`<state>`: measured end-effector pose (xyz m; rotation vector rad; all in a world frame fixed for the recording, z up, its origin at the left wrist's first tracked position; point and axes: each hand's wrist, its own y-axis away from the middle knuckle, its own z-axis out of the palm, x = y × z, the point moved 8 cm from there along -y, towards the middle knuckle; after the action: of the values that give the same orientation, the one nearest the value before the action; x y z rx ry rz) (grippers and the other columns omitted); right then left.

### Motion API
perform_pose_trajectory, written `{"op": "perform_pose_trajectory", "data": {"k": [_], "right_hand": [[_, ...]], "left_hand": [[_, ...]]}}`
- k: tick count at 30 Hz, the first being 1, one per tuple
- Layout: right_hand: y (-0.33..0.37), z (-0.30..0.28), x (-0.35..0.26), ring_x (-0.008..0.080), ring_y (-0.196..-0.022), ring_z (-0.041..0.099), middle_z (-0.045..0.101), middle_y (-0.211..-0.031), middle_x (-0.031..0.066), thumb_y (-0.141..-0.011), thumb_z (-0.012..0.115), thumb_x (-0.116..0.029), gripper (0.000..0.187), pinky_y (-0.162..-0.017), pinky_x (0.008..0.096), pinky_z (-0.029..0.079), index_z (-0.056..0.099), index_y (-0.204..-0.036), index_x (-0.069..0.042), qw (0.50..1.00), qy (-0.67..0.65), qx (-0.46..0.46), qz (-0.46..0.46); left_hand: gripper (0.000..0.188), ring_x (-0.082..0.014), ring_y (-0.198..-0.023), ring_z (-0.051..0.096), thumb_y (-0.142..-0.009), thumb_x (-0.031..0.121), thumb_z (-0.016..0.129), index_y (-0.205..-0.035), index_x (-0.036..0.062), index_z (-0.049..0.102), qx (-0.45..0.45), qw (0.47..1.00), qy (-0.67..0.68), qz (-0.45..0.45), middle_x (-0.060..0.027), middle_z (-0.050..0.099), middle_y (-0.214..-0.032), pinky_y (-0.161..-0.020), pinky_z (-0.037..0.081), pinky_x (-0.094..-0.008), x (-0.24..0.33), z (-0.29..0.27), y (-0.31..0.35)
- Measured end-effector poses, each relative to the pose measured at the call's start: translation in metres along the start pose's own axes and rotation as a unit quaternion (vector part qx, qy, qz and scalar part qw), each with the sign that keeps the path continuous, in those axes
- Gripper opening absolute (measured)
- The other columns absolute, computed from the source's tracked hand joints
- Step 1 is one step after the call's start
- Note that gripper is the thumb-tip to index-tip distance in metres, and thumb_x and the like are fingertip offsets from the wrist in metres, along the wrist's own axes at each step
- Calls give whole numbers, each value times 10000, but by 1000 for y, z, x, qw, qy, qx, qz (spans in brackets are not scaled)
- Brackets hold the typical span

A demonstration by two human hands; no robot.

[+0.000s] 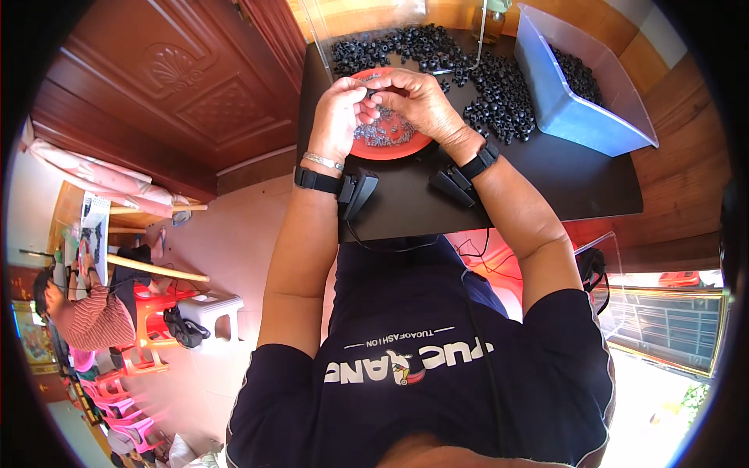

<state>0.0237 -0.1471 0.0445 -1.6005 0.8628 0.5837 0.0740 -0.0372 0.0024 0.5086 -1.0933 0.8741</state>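
Nearest the camera is your dark T-shirt [437,417], with your forearms reaching away from it over a dark table [398,214]. Ahead of you, both hands meet fingertip to fingertip: your left hand [340,113] and right hand [416,99] pinch what looks like one small dark piece [371,93] between them. It sits about equally near each hand, above the far left part of a round red plate [388,155] scattered with small silvery bits [384,134]; its long axis cannot be told. The loose black pieces [499,97] lie rightward, nearer your right hand, before a blue bin [573,125].
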Motion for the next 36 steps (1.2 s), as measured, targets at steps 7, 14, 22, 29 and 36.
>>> {"op": "perform_pose_trajectory", "data": {"k": [7, 14, 22, 29, 36], "right_hand": [[0, -3, 8, 93, -777, 631, 673, -885, 36, -834, 635, -35, 187, -617, 217, 540, 664, -1019, -53, 999, 27, -5, 43], [2, -1, -2, 98, -865, 607, 644, -929, 51, -817, 656, -18, 212, -764, 239, 501, 651, -1029, -26, 997, 33, -14, 74], [3, -9, -12, 86, -808, 597, 638, -952, 35, -775, 706, -27, 224, -728, 233, 496, 651, -990, -57, 996, 78, 30, 12], [0, -11, -17, 121, -825, 584, 633, -930, 41, -770, 707, -34, 207, -696, 243, 487, 653, -964, -79, 989, 136, 34, -51], [1, -11, -21, 162, -869, 596, 641, -913, 50, -750, 716, -35, 217, -730, 272, 489, 650, -952, -77, 990, 136, 47, -10]], "left_hand": [[61, -163, -585, 571, -854, 92, 511, -836, 38, 532, 25, 999, 12, 18, -66, 577, -709, -542, 448, -252, 2, 0, -1], [50, -169, -589, 571, -842, 80, 507, -836, 35, 528, 9, 999, 32, 28, -73, 577, -719, -558, 458, -257, 3, 3, -1], [126, -180, -639, 597, -858, 162, 516, -891, 49, 560, -12, 999, 31, -23, -73, 606, -754, -575, 464, -267, -6, 5, -1], [179, -181, -662, 616, -875, 207, 517, -934, 49, 577, -24, 996, 72, -37, -57, 627, -789, -586, 470, -265, -11, 9, -1], [172, -165, -664, 615, -884, 200, 510, -955, 52, 562, -48, 998, 32, -16, -41, 611, -782, -590, 469, -252, -6, 14, -1]]}}
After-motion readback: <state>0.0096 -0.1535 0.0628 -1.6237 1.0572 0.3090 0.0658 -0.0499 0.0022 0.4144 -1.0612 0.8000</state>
